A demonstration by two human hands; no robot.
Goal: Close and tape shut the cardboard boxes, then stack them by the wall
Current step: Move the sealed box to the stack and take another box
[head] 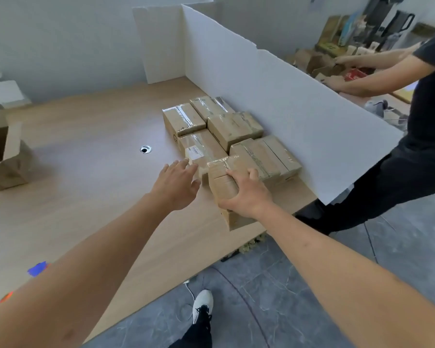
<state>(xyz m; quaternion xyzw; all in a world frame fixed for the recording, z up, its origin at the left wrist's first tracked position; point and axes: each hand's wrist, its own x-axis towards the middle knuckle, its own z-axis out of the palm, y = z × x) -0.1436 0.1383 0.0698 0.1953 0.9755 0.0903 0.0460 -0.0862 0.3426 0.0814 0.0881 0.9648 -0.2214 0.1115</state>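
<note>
A person's right hand (246, 194) grips a taped box (226, 187) at the table's (86, 172) near edge, beside other sealed boxes (226, 129) along the white partition (274, 96). The left hand (176, 184) hovers open. Stacking step; next, seat it flush.

I see a wooden table (86, 172) carrying taped cardboard boxes (226, 136) grouped against a white divider (274, 96), and an open box (5, 156) at left.
</note>
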